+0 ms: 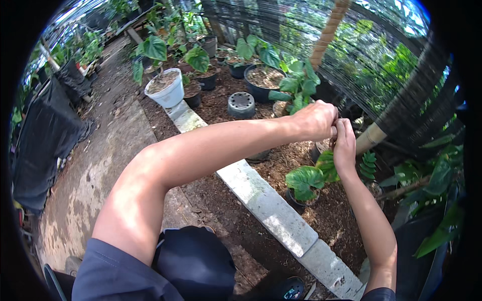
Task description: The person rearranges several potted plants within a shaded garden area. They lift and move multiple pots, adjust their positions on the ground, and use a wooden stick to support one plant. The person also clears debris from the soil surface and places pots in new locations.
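My left hand (317, 119) is stretched far across to the right, its fingers curled in. It meets my right hand (345, 141), whose fingertips press close to it. Anything pinched between the fingers is too small and hidden to make out. Both hands are above a bed of brown mulch (271, 163), near a bamboo pole (371, 138). Under them, a potted plant with broad, veined green leaves (304, 180) stands in a dark pot. Beyond my left hand is a leafy green plant (300, 84) in a pot partly covered by its foliage.
A row of pale concrete blocks (260, 195) edges the bed. On its far end stands a white pot of soil (165, 88). Beside it are an upturned black pot (241, 104) and a wide black pot (263, 81). Dark shade netting (361, 56) hangs behind; a concrete path (86, 184) runs left.
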Available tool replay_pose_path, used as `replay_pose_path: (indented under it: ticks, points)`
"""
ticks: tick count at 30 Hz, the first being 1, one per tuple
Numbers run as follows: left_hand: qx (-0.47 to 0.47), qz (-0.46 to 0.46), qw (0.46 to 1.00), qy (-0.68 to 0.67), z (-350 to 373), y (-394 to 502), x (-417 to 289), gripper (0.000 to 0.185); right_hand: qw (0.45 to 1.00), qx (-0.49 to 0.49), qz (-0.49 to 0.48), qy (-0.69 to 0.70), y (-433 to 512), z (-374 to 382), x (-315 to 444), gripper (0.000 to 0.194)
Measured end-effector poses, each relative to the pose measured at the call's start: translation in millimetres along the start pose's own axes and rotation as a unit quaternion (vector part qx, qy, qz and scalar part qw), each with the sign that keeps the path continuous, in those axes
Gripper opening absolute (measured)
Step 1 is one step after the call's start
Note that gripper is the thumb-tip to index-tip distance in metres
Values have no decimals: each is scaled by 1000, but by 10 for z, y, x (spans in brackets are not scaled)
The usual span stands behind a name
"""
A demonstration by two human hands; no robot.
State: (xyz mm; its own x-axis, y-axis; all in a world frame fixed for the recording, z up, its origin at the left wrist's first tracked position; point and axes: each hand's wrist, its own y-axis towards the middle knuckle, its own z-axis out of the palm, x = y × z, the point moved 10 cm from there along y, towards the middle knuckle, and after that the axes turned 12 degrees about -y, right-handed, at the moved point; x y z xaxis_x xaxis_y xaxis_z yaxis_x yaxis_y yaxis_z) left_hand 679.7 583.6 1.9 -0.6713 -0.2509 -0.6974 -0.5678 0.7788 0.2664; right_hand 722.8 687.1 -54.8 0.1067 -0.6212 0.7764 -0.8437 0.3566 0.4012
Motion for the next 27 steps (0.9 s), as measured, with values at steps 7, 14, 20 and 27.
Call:
replay_pose_path:
  ticks: [7, 14, 20, 27]
  points:
    - [-237, -119, 963, 48, -2418, -1293, 1315, 33, 989, 62, -131, -2, 805, 2049, 1380, 35]
    - [-587, -235, 717, -293, -3495, -3375, 2887, 24, 971, 212, -104, -31, 1094, 4195, 2001, 57]
    - [-656, -312, 645, -236, -3523, -4104, 4032, 22, 951, 279, -67, -113, 1083, 5246, 2119, 65]
    - [-597, -293, 680, -308, -3710, -3845, 4725, 27, 947, 321, 17, -25, 829, 5583, 1970, 60]
